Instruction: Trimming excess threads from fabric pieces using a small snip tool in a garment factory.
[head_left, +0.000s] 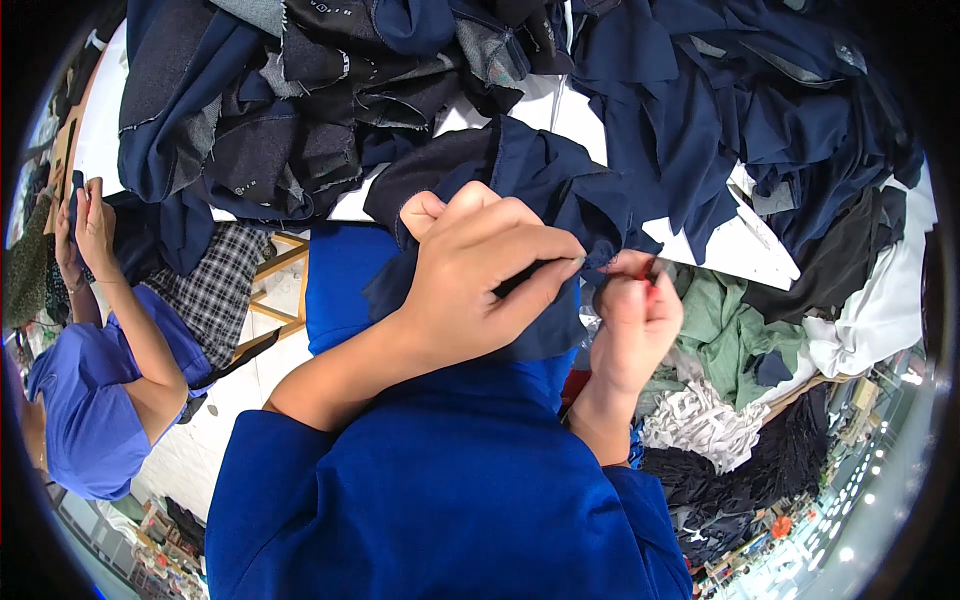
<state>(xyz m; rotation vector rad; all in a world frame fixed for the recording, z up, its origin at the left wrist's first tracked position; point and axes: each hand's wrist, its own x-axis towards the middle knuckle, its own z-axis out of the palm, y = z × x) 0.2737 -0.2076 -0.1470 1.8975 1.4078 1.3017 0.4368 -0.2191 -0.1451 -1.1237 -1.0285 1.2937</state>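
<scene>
A navy cloth piece (545, 165), perhaps part of a garment, hangs over the table edge in front of me. My left hand (480, 265) is closed in a pinch on its edge, thumb against forefinger. Close by on the right, my right hand (635, 320) is curled around a small red object (650, 284), mostly hidden by the fingers, so its kind does not show. The right fingertips meet the cloth's edge beside the left pinch.
Dark denim pieces (260, 130) and navy cloth (700, 130) are heaped across the white table (750, 245). Green cloth (735, 330) and white strips (705, 425) are piled at right. At left a co-worker in purple (100, 400) works near a wooden stool (275, 290).
</scene>
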